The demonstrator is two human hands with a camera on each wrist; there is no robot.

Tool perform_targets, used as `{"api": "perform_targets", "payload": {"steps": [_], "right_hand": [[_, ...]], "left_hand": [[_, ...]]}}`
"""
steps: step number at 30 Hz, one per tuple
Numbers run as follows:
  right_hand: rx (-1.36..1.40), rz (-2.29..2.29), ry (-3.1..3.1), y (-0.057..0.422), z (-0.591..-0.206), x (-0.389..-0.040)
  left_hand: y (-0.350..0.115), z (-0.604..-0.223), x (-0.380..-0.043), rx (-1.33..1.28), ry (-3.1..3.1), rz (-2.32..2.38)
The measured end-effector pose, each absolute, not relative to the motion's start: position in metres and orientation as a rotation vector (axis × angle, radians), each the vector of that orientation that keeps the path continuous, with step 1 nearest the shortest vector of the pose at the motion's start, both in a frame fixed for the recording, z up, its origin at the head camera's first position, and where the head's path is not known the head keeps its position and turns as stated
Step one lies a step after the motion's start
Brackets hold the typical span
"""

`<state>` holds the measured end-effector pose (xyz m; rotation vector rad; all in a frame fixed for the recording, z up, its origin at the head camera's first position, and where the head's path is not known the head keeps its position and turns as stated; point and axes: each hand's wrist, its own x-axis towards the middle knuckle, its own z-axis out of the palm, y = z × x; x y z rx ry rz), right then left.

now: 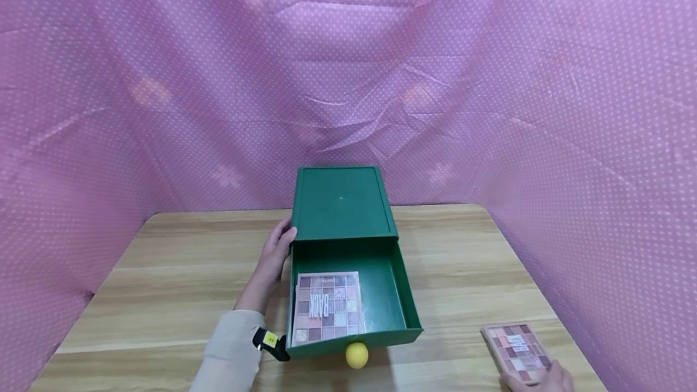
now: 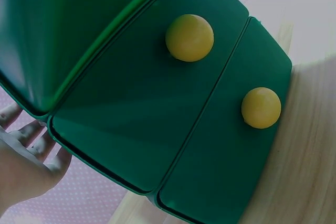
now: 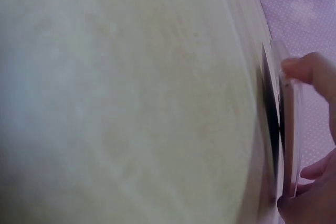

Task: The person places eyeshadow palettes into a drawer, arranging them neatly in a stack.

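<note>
A green drawer cabinet (image 1: 343, 201) stands at the back middle of the table, its top drawer (image 1: 385, 295) pulled out toward me. An eyeshadow palette (image 1: 328, 307) lies in the drawer's left part. My left hand (image 1: 276, 256) rests against the cabinet's left side, fingers fairly straight along the wall in the left wrist view. At the front right, my right hand (image 1: 547, 378) pinches another eyeshadow palette (image 1: 516, 349) by its near end. In the right wrist view, thumb and fingers hold this palette's edges (image 3: 290, 135), close over the tabletop with a dark shadow beside it.
A round yellow knob (image 1: 356, 356) sticks out from the open drawer's front. Two lower drawers, with yellow knobs (image 2: 189, 38) of the same kind, are shut. Pink dotted cloth (image 1: 348, 77) hangs behind and on both sides of the wooden table (image 1: 179, 295).
</note>
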<state>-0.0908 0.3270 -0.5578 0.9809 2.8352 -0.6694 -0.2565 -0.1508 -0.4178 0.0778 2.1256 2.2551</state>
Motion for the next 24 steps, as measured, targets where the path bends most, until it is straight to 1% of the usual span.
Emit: {"api": "perform_targets", "payload": {"steps": [8,13,20,24], "right_hand": [[0.829,-0.9,2.885,0.307,-0.538,-0.095],[0.688,-0.977,2.902,0.293,-0.522,-0.097],[0.51,-1.139,2.868,0.273,-0.49,-0.105],[0.355,-1.187,2.989,0.264,-0.471,-0.111]], "left_hand": [[-0.15,-0.418,-0.256,0.076,2.138,2.255],[-0.15,-0.419,-0.257,0.082,2.136,2.258],[-0.15,-0.419,-0.258,0.084,2.132,2.269],[-0.15,-0.42,-0.258,0.09,2.13,2.27]]}}
